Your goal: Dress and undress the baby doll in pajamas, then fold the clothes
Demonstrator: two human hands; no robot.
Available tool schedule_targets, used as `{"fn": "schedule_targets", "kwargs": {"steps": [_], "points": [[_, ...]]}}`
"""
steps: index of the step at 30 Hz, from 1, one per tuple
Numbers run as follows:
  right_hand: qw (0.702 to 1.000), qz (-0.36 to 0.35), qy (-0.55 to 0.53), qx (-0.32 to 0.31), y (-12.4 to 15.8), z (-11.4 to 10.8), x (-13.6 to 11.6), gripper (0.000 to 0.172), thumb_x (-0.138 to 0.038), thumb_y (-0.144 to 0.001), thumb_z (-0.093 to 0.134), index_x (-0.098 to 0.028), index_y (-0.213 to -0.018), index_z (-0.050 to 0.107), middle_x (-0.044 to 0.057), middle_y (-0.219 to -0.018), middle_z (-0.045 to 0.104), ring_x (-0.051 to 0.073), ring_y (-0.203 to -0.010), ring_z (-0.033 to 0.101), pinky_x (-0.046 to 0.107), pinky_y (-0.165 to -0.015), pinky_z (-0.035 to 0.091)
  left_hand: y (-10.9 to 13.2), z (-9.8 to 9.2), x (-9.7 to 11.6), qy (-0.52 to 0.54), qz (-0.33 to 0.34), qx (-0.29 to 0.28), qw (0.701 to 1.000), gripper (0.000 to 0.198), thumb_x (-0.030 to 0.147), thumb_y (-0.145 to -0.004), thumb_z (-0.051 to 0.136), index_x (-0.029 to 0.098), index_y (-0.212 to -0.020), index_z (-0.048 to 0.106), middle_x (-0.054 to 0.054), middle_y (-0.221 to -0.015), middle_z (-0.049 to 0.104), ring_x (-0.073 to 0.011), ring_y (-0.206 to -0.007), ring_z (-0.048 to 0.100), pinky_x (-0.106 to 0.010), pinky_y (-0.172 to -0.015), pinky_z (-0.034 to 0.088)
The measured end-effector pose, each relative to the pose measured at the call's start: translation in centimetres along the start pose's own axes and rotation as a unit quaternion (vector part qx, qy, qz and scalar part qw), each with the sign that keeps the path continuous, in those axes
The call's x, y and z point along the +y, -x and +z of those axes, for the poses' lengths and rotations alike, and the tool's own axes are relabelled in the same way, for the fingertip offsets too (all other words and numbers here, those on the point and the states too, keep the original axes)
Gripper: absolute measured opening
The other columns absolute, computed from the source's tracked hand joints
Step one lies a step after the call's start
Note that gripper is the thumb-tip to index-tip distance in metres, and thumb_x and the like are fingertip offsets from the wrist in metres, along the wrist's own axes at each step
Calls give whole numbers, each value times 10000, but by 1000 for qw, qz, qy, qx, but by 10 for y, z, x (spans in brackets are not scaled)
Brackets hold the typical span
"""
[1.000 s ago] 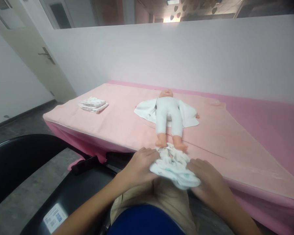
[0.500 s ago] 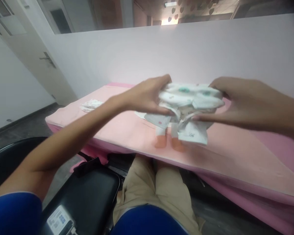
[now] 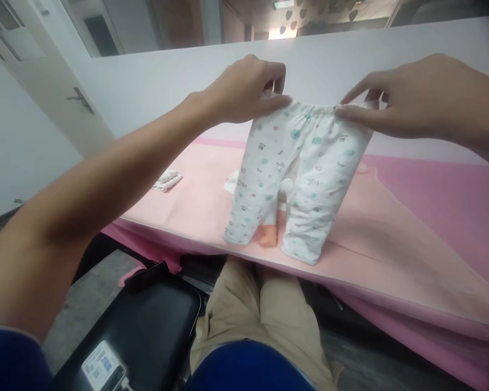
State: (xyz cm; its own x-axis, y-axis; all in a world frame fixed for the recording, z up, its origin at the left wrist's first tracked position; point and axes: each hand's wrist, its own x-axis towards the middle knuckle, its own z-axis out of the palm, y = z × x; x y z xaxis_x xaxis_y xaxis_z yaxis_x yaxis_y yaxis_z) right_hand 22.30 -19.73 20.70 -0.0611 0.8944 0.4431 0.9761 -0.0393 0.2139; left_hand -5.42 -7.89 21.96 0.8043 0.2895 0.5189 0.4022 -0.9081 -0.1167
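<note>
L hand (image 3: 244, 89): yours, raised in front of you, thumb + fingers pinched on the L end of the waistband of the baby pants (image 3: 295, 174); grip pressed tight on the cloth.
R hand (image 3: 411, 98): yours, same height, thumb + index pinching the R end of the waistband; other fingers loosely out behind it.
Baby pants: white w/ small teal, pink and grey prints, held up in the air betw. both hands, waistband stretched flat, both legs hanging straight down, hems just above the near edge of the desk.
Doll (image 3: 271, 231): lies on the desk behind the pants, mostly hidden; one orange-pink foot shows betw. the pant legs, a bit of white leg above it.
Desk (image 3: 391, 239): covered w/ a pale pink sheet, brighter pink cover at the R and along the front edge.
Folded cloth (image 3: 168, 180): small white stack, far L on the desk, well apart from the doll.
Chair (image 3: 146, 331): black seat by your L side, white label on its near corner.
Your lap: beige trousers, blue shirt hem at the bottom.
</note>
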Motion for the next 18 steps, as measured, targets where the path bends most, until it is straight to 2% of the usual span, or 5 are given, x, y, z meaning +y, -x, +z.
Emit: {"fn": "schedule_targets", "kwargs": {"steps": [3,6,10,14,18], "points": [[998,6,45,-50,-1,6,9,620,-794,-989,482,-223,-956,720,84,-743,669,224,-620,513,392,-632,386,3,0,-1,-43,-30,-43,998,444,594,-1023,556,255,-1264,709,-88,-1068,763,-231,-850,590,-392,-745,404],[998,-40,24,-30,-1,9,12,625,-804,-977,492,-211,-963,689,120,-869,694,263,-753,594,412,-692,420,3,-1,1,-68,-34,-61,995,531,596,-1023,526,233,-1373,692,-87,-1041,779,-242,-854,614,-386,-730,391],[997,-60,-43,29,3,6,2,551,-746,-943,616,-207,-1021,699,152,-1050,679,303,-961,628,431,-796,453,-1,-2,-2,-88,-50,-108,989,471,636,-991,545,247,-1040,806,-69,-903,742,-212,-756,558,-393,-692,381],[983,23,-183,-26,15,0,-9,536,-615,-885,785,-232,-1240,664,93,-1022,718,234,-824,620,373,-697,428,-7,-1,-10,-72,-84,-176,978,464,715,-975,582,294,-867,744,-50,-844,706,-179,-714,446,-396,-713,399],[941,-97,-322,-23,24,-5,-12,615,-530,-914,785,-333,-1463,592,60,-1235,733,218,-908,662,324,-675,454,-9,0,-10,-29,-35,-118,992,515,707,-1002,544,243,-800,641,-42,-853,648,-161,-715,452,-366,-656,371]]}}
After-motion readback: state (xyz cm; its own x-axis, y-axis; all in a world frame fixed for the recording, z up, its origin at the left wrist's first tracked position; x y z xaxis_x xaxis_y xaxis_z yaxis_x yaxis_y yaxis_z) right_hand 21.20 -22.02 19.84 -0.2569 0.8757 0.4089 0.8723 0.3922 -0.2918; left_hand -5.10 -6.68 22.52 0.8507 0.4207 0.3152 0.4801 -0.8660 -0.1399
